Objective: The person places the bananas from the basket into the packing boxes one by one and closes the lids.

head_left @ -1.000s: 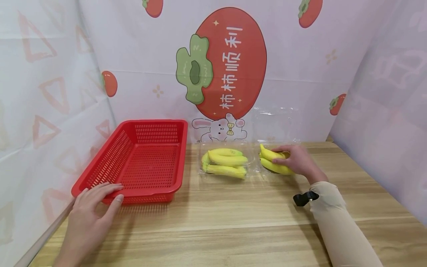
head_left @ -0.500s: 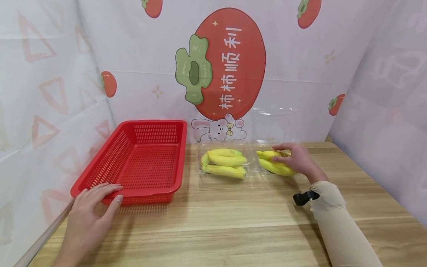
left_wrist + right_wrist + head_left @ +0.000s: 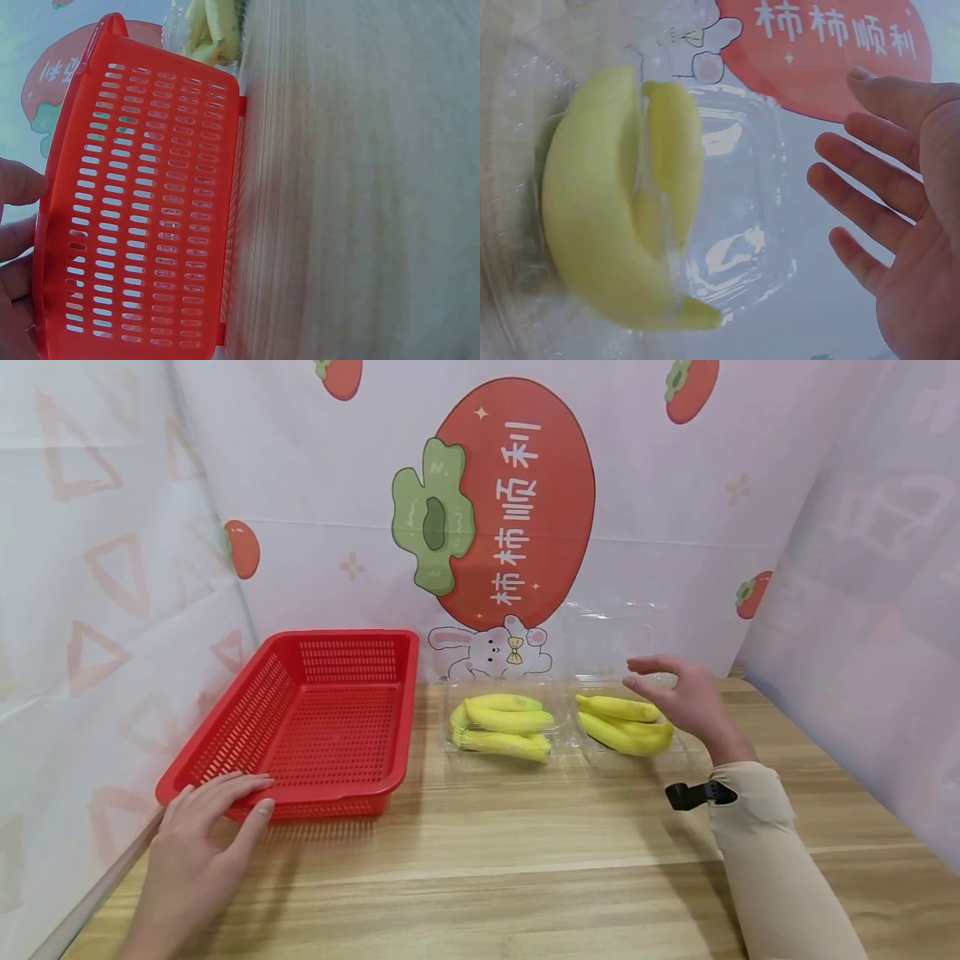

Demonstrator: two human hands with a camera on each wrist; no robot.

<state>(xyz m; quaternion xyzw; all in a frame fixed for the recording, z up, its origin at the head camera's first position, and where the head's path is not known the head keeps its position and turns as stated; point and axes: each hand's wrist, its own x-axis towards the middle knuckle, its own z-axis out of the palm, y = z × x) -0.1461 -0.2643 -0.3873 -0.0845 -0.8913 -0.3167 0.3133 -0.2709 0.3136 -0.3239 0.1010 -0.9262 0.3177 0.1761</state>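
Note:
My left hand (image 3: 197,847) rests on the near-left rim of a red plastic basket (image 3: 397,727), its fingers laid over the edge. In the left wrist view the fingertips touch the rim of that slotted basket (image 3: 150,202). My right hand (image 3: 686,697) hovers just above and to the right of a clear plastic clamshell box (image 3: 615,639) whose lid stands up against the backdrop. Yellow bananas (image 3: 626,731) lie inside that box. In the right wrist view the right hand (image 3: 900,180) has its fingers spread and holds nothing, apart from the bananas (image 3: 592,202).
Another clear plastic box (image 3: 450,747) with several bananas (image 3: 510,720) stands between the basket and the right-hand box. Printed cloth walls (image 3: 660,485) rise behind and at both sides of the wooden table (image 3: 480,877).
My right hand has let go of the upper banana and lifted up and to the right. That banana has settled flatter in the box. The left hand has stayed on the rim.

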